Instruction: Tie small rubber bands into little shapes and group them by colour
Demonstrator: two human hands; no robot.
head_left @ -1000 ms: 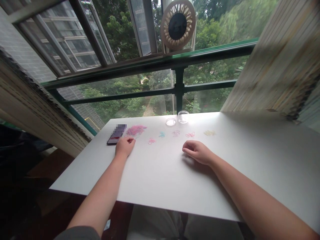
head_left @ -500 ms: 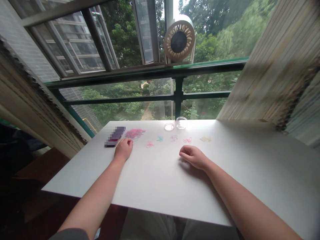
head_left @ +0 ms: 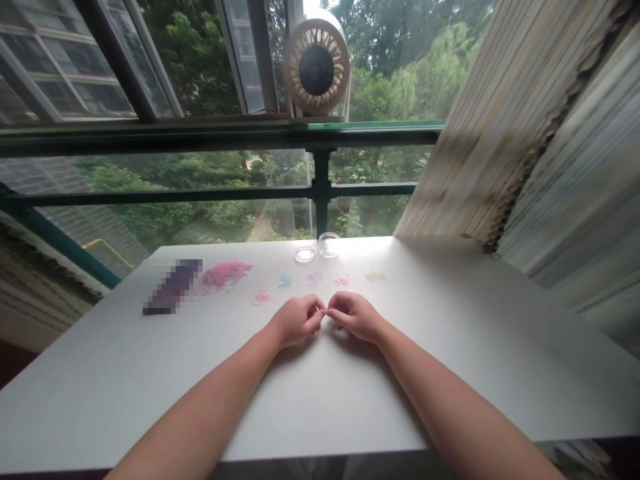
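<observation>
My left hand (head_left: 299, 321) and my right hand (head_left: 356, 316) meet fingertip to fingertip above the middle of the table. Both are closed in a pinch; anything between the fingers is too small to make out. Beyond them lie small loose piles of thin bands: a pink pile (head_left: 261, 297), a blue pile (head_left: 285, 282), a purple pile (head_left: 314, 279), a red-pink pile (head_left: 342, 281) and a yellow pile (head_left: 375, 275). To the left spreads a larger heap of mixed pink and purple bands (head_left: 226, 275).
A blurred-out phone (head_left: 175, 285) lies at the left of the white table (head_left: 480, 347). At the back edge stand a clear round container (head_left: 329, 245) and its clear lid (head_left: 305, 255). A fan (head_left: 317, 70) is by the window, with a curtain (head_left: 450, 133) at right.
My left hand has left the side of the large heap and come right to meet my right hand. The view has turned somewhat to the right.
</observation>
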